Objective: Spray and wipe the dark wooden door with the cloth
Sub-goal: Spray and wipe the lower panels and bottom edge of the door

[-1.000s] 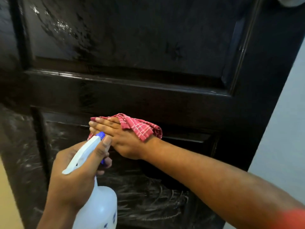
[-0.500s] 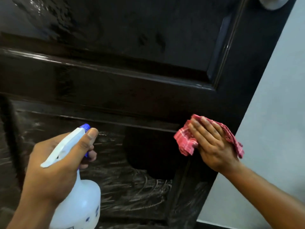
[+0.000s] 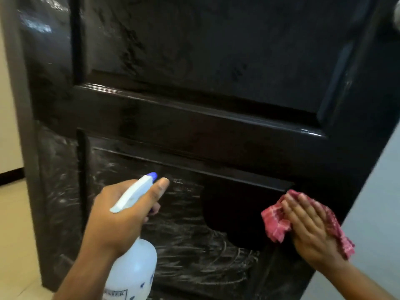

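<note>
L hand is gripping the white spray bottle at its neck, fingers curling round under the trigger head, w/ one digit lying straight alongside the head and its tip pointing at the door. The bottle is standing roughly upright at bottom centre-left, and its blue nozzle is aiming at the lower panel but is not touching it. R hand is lying flat, fingers straight and close together, and is pressing the red-and-white checked cloth against the door at the panel's right edge, just below the moulding. The cloth is bunching out from under the palm on both sides, more of it showing to the left of the fingers. Whitish streaks and swirls are covering most of the lower panel and the stile to its left, while a clean dark patch is showing between the bottle and the cloth. The upper panel and the rail under it are looking glossy, w/ faint mottled marks. A pale wall is running along the door's right side, v. near the R hand. Light tiled floor is showing at the left, past the door's edge. The picture is slightly blurred, esp. round the cloth.
</note>
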